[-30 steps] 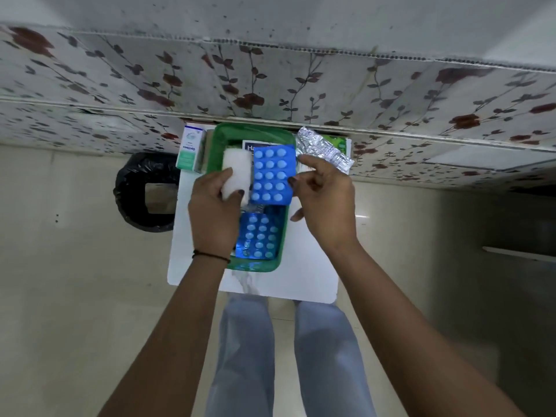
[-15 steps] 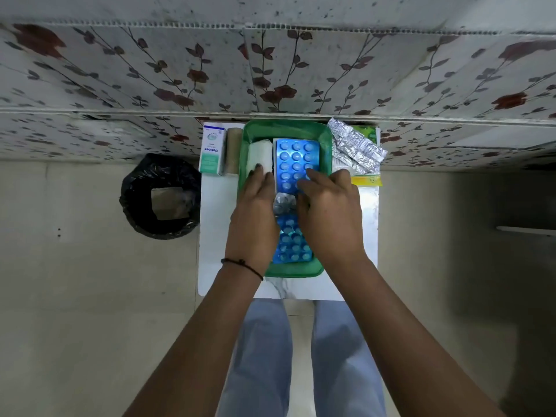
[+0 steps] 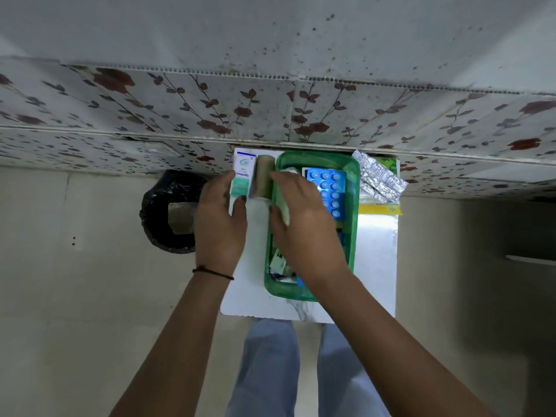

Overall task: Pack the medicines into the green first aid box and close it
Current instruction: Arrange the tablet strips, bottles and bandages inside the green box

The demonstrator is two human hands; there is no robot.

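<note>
The open green first aid box (image 3: pixel 352 206) sits on a small white table (image 3: pixel 376 266). Inside it lie a blue blister pack (image 3: pixel 328 183), a white gauze roll (image 3: pixel 283 210) and other packets. My right hand (image 3: pixel 304 224) lies over the white roll at the box's left side, its fingers stretched toward the left rim. Left of the box stand a brown bandage roll (image 3: pixel 264 179) and a white-and-teal medicine carton (image 3: pixel 242 179). My left hand (image 3: pixel 221 221) takes the carton, a finger along its left edge and the thumb at its near end.
Silver blister strips (image 3: pixel 379 176) lie on a green-and-yellow packet (image 3: pixel 382 209) to the right of the box. A black-lined bin (image 3: pixel 168 212) stands on the floor to the left of the table. A floral-tiled wall (image 3: pixel 270 115) runs right behind it.
My left hand left the white roll in the box and moved left to the carton. My right hand slid left off the blue blister pack and now covers the white roll.
</note>
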